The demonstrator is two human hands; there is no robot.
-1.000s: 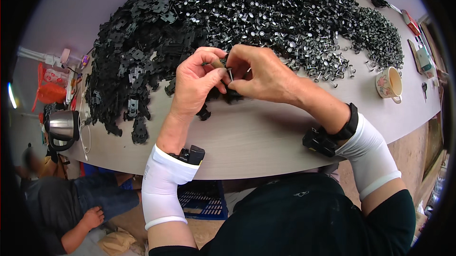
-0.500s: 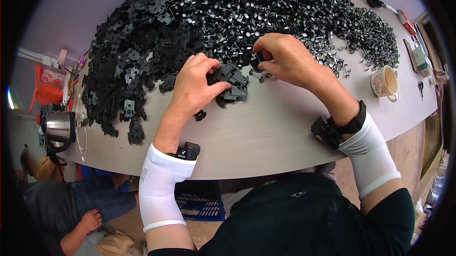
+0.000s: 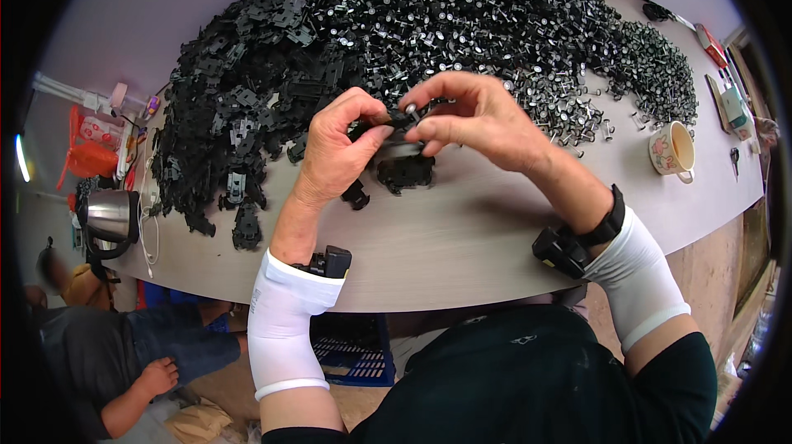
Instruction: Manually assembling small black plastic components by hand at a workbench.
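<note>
My left hand (image 3: 332, 151) pinches a flat black plastic chassis part (image 3: 399, 125) between thumb and fingers, above the table. Opposite it, my right hand (image 3: 499, 126) has a small wheel axle (image 3: 412, 110) with a shiny round end between thumb and forefinger, right at the chassis part. Whether the two pieces touch is hidden by the fingers and some blur. Just below the hands, another dark chassis part (image 3: 406, 172) lies on the table, and a smaller black piece (image 3: 355, 195) rests beside my left wrist.
A heap of black chassis parts (image 3: 223, 114) covers the back left, joining a big pile of wheel axles (image 3: 495, 15). A mug (image 3: 671, 151) stands at right, a steel kettle (image 3: 109, 217) at left. Beneath the table edge (image 3: 462, 300) is a blue crate (image 3: 355, 361). Another person (image 3: 124, 361) sits at lower left.
My left hand has lifted a chassis part off the table. My right hand has come left from the axle pile's edge, bringing a wheel axle to it.
</note>
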